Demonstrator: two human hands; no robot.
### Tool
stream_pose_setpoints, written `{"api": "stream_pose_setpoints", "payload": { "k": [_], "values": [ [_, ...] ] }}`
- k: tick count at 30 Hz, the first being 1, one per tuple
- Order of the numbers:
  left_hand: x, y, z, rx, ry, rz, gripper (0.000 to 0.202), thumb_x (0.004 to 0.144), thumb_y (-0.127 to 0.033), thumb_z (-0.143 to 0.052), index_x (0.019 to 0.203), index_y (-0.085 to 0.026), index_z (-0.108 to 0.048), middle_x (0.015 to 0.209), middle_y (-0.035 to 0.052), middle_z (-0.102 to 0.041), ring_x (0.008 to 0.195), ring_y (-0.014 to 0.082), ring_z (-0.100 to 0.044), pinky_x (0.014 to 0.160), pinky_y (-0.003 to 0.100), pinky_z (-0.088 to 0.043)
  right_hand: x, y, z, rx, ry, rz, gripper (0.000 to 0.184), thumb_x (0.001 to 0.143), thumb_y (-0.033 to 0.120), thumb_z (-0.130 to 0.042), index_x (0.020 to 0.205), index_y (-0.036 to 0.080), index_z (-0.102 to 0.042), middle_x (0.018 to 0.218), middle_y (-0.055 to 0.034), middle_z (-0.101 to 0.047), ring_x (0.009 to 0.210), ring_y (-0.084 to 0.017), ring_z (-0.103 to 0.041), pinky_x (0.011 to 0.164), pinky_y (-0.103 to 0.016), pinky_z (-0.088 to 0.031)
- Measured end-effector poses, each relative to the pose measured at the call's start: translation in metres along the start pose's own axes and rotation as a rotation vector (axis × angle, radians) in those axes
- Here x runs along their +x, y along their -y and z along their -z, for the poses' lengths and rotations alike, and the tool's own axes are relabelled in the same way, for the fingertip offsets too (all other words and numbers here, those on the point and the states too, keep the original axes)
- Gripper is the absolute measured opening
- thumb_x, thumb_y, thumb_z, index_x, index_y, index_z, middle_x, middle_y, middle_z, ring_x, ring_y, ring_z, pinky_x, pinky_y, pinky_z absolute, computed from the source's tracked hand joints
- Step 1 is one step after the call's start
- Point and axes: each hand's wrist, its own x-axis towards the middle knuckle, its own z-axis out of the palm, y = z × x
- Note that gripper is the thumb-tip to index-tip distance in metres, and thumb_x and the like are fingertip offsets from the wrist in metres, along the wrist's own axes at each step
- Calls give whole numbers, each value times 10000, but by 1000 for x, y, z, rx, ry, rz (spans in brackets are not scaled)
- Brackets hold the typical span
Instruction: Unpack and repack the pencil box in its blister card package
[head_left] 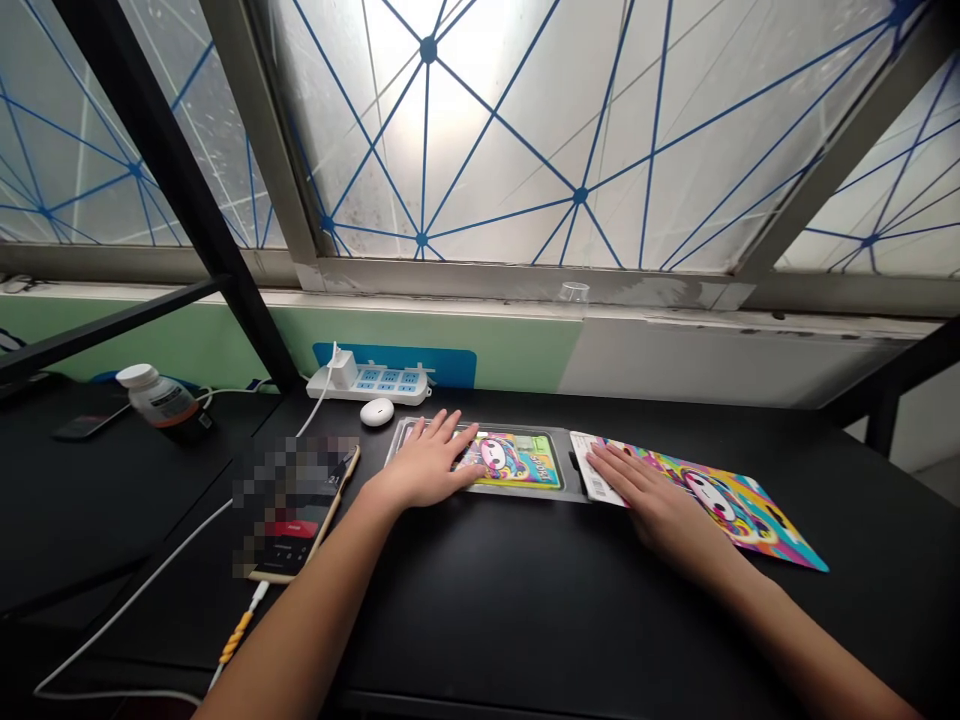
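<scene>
My left hand (429,462) lies flat with fingers spread on the left part of a clear plastic package (517,462) that holds a colourful cartoon-printed item. My right hand (651,498) rests flat, fingers stretched out, on the white end of a bright cartoon-printed card (739,505) lying just right of the package. Both things lie flat on the black table (525,600). Neither hand grips anything.
A phone (300,520) with a charging cable (238,632) lies left of my left arm. A white power strip (371,381) and a small white oval case (376,411) sit by the wall. A white-capped bottle (159,398) stands at far left. Windows run behind.
</scene>
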Motion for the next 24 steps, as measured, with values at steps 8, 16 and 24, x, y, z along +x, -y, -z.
{"api": "stream_pose_setpoints", "payload": {
  "k": [8,16,24],
  "values": [
    [7,-2,-11,64,-202,-39,619,1000,-616,-333,1513,-276,-403,1641,119,-235,1528,316,-129,1188,601,-153,13,84,46,48,-121,144,761,873,2,-373,1587,226,-231,1455,-100,-553,1354,-293,-504,1116,-540,-425],
    [12,-31,-24,104,-299,-97,478,1044,-438,-336,1454,-226,-462,1589,134,-370,1492,311,-274,1177,573,-237,68,183,11,372,203,245,530,988,344,-478,1460,104,-458,1485,-190,-504,1373,-371,-455,1112,-548,-404],
    [14,-35,-24,154,-278,-125,500,1044,-447,-332,1474,-218,-444,1594,136,-359,1490,319,-277,1176,572,-247,100,160,7,694,263,165,516,911,446,-652,1349,192,-556,1394,-109,-595,1339,-283,-487,1141,-427,-368]
  ]
}}
